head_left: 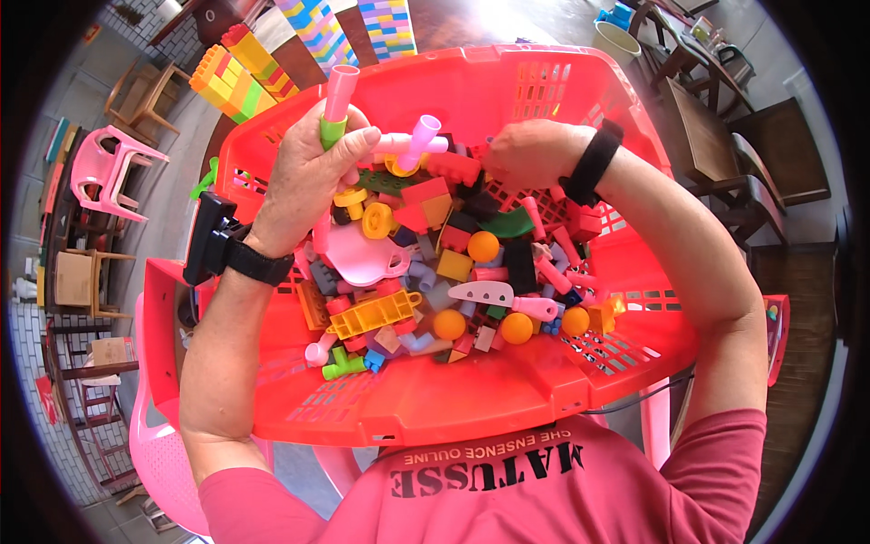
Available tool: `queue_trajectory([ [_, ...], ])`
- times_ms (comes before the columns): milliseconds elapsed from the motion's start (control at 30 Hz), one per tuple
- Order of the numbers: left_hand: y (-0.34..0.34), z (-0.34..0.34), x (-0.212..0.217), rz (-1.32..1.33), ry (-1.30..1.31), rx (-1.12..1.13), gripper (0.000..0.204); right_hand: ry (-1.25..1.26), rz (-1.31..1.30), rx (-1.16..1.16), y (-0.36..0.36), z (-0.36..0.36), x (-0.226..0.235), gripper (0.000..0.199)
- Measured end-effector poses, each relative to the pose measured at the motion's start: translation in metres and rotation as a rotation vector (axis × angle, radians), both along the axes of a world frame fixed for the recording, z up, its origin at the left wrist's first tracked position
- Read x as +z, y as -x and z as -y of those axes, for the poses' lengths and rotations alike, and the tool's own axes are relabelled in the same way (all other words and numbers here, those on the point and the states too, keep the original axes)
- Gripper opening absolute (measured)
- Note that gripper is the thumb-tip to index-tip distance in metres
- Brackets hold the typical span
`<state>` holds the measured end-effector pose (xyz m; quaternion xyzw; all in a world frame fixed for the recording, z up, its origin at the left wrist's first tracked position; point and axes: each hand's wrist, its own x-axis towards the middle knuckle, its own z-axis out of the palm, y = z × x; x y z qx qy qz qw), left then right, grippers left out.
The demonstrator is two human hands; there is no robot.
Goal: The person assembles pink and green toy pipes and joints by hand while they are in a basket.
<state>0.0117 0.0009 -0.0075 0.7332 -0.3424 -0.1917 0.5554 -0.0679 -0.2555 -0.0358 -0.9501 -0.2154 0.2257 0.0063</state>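
My left hand is closed round a toy pipe piece with a pink tube on top and a green joint below it. Beside its thumb lies a pink branching pipe with a yellow part under it. My right hand is curled over the far right of the pile, its fingertips hidden and whatever they grip out of sight. Both hands are over a large red plastic basket. Around them lie building bricks, a pink toy pan, a toy knife and orange balls.
Towers of stacked bricks stand on the table beyond the basket, with yellow and red stacks at the far left. A pink chair is on the left floor. Dark wooden furniture stands at the right.
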Motion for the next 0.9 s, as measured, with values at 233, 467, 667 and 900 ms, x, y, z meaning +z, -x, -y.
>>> queue_trajectory([
  [233, -0.004, -0.001, -0.002, -0.065, 0.089, 0.071, 0.019, -0.185, 0.296, -0.138, 0.003, -0.004, -0.005, 0.031],
  [467, 0.003, -0.002, 0.000, -0.275, -0.093, -0.107, 0.020, -0.334, 0.284, -0.200, 0.000, -0.033, -0.017, 0.038],
  [667, 0.008, 0.000, -0.015, -0.352, -0.173, -0.325, 0.021, -0.434, 0.468, -0.275, -0.007, -0.016, 0.001, 0.043],
  [900, 0.019, 0.007, -0.025, 0.842, -0.190, 0.129, 0.056, -0.871, 0.236, -0.390, -0.003, -0.009, 0.034, 0.027],
])
